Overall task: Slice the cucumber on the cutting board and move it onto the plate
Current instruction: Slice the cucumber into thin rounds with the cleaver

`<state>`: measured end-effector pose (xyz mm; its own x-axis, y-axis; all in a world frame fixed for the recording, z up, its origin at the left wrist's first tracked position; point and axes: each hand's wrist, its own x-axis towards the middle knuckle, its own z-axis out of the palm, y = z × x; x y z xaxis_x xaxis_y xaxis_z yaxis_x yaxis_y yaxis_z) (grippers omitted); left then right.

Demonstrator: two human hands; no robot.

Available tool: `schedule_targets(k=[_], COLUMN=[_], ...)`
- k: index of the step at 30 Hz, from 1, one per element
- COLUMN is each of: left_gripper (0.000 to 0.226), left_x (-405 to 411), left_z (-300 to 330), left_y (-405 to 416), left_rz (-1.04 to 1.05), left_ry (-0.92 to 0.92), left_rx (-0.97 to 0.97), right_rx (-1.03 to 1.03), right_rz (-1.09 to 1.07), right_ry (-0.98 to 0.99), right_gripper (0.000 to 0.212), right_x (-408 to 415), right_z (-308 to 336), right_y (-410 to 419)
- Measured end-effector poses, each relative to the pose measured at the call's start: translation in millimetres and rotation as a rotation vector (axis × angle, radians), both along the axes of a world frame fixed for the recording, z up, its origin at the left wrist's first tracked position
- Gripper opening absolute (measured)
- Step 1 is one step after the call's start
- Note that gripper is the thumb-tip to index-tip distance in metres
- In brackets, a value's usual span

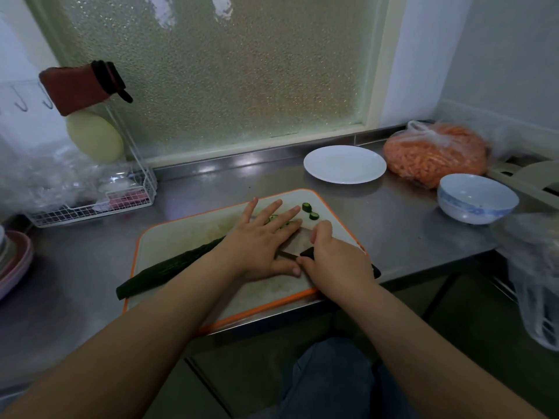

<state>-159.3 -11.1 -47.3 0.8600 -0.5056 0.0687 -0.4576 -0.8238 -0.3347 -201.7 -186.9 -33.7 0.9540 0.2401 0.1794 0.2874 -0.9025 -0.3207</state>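
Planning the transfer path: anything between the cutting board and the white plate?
Head view: bare steel counter between the cutting board and the plate; the bowl sits off to the right.

A single wide-angle view looks from the person's head, forward and steeply down across both forearms, which reach in from the lower edge. It sits close over the steel bench [393, 225], with the fingers [284, 217] near the middle of the picture. Beyond the fingers rises a frosted window [227, 80], bowed by the lens. Below the fingers, at the bottom edge, the person's own knee [329, 382] shows.
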Motion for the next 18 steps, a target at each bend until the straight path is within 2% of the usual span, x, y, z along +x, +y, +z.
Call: schedule_targets(k=[11,18], left_gripper=[0.109,0.127], left_x=[13.7,23.5], left_z=[5.4,4.3], left_y=[17.7,29.9], left_rz=[0.104,0.231], left_ry=[0.048,0.119], left_rx=[0.056,0.035], right_rx=[0.008,0.092], right_rz=[-0.08,-0.209], right_ry=[0.073,0.175], right_gripper=[0.046,0.043], right_x=[-6.2,-8.8], right_z=[13.9,31.4], right_y=[-22.6,-45.6])
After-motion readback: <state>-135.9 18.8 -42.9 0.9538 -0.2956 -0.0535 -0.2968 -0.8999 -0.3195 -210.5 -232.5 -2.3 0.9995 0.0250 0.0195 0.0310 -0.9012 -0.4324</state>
